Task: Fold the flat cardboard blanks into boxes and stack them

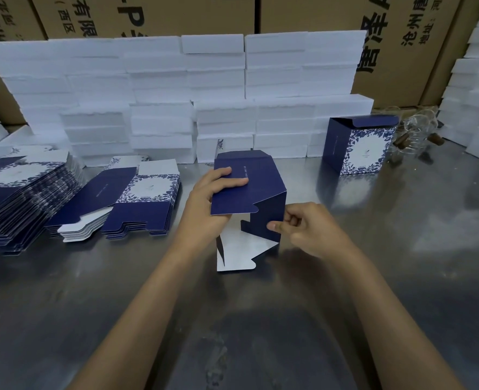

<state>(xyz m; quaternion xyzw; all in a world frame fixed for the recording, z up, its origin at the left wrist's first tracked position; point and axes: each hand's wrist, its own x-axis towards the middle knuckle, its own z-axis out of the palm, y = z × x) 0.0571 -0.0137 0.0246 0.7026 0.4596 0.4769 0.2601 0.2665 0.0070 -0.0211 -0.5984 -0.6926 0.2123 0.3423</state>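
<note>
Dim, cool overhead light. My metal table (401,249) throws soft glare patches at right; my own shadow darkens it near the bottom. White foam blocks (176,80) look blown out and smeary. Wide-angle bend at the edges, corners soft; centre is fairly sharp.

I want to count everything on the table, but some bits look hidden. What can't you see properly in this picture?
- Head view: the half-folded box has its far side and most of its inside hidden by its own blue panels.
- The left hand has its thumb tucked under the panel.
- The left stack of flat blanks is cut off by the picture's edge, so no full count.
- The clear glass things by the finished box are too blurred to name.
</note>
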